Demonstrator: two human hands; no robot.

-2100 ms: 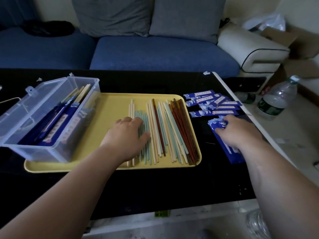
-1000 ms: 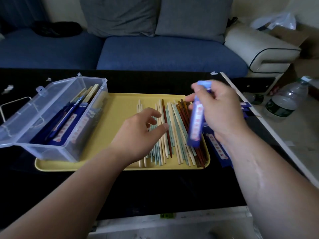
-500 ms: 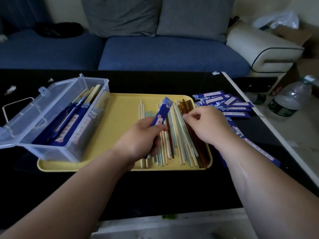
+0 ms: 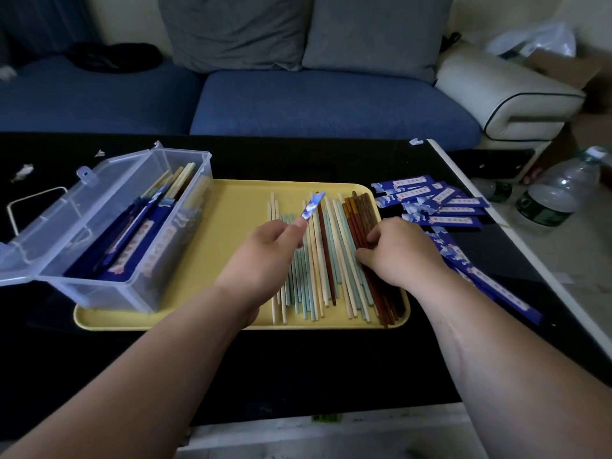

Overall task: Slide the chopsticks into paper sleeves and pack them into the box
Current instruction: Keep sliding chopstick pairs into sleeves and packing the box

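Several loose chopsticks (image 4: 326,256), cream, pale green and dark red-brown, lie side by side on a yellow tray (image 4: 231,233). My left hand (image 4: 261,256) holds a blue paper sleeve (image 4: 312,206) over them, its far end sticking out past my fingers. My right hand (image 4: 397,250) rests on the red-brown chopsticks (image 4: 362,212) at the tray's right side, fingers curled onto them. A clear plastic box (image 4: 109,226) stands on the tray's left end, lid open, with several sleeved chopsticks inside. More empty blue sleeves (image 4: 430,202) lie fanned on the table right of the tray.
The black table (image 4: 298,369) ends in a white edge on the right. Plastic water bottles (image 4: 559,193) stand on the floor beyond it. A blue sofa (image 4: 331,104) with grey cushions runs behind the table. Small paper scraps (image 4: 23,170) lie at the far left.
My right hand lifted a sleeve from the pile and passed it to my left hand, then moved down onto the red-brown chopsticks. My left hand now holds the sleeve.
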